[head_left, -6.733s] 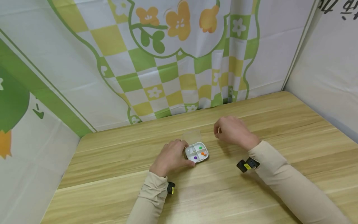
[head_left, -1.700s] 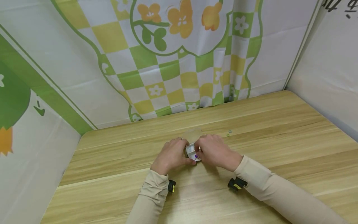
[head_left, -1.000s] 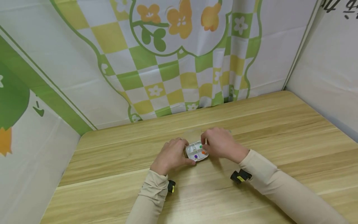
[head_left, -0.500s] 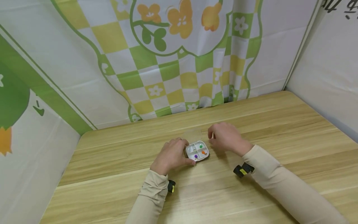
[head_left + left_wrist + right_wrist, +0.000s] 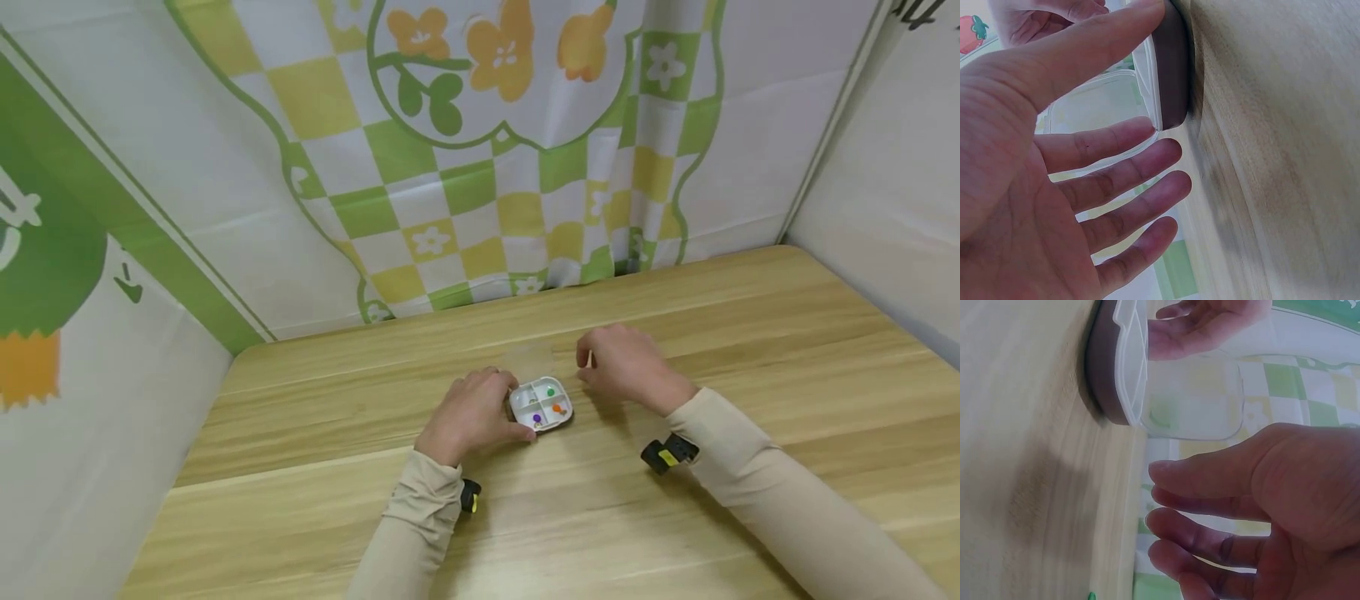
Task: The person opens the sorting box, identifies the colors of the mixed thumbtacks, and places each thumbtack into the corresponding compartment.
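A small pill box (image 5: pixel 556 422), white inside and brown outside, lies on the table with its clear lid (image 5: pixel 528 360) folded back. Its compartments hold a purple piece (image 5: pixel 537 418), a green piece (image 5: pixel 551 392) and an orange piece (image 5: pixel 557 408), plus tiny ring-like bits. My left hand (image 5: pixel 476 417) holds the box's left end between thumb and index finger; its other fingers extend loosely in the left wrist view. Right of the box hovers my right hand (image 5: pixel 626 367), thumb near the index fingertip, fingers loosely bent. Nothing shows between them. A tiny green item (image 5: pixel 1092 596) lies below it.
The wooden table (image 5: pixel 337 400) reaches back to a checked green-and-yellow curtain (image 5: pixel 465 208). White cloth sides stand at left and right. Each wrist carries a black camera.
My right hand has moved from over the box to its right, now covering where two tiny rings showed. A ring-like bit has appeared beside the purple piece. My left hand keeps its hold.
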A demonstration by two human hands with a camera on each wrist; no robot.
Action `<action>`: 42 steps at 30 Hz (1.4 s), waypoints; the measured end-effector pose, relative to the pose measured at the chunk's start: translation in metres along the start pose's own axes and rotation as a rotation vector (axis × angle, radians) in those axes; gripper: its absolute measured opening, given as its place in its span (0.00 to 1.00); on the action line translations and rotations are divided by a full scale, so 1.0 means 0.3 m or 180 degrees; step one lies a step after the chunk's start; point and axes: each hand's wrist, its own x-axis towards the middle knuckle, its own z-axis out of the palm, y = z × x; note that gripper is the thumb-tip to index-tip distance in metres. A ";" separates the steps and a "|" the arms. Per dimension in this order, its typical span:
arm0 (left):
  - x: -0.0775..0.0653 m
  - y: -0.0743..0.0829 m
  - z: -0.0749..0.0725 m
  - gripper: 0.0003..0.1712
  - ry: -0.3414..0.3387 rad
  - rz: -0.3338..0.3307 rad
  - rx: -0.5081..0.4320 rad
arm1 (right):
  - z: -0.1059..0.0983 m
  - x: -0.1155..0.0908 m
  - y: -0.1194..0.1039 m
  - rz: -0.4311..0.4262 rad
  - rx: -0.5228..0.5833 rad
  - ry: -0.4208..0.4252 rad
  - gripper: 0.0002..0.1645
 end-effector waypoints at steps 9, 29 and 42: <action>-0.006 -0.002 -0.002 0.39 -0.0003 -0.0006 -0.0014 | -0.013 -0.001 0.033 0.0050 -0.0022 0.0062 0.03; -0.017 -0.010 -0.004 0.38 -0.0020 -0.0061 0.0096 | -0.060 -0.007 0.110 0.0257 -0.0135 -0.0122 0.04; -0.019 -0.006 -0.010 0.40 -0.0021 -0.0066 0.0171 | -0.058 -0.011 0.118 0.0325 -0.0085 -0.0250 0.04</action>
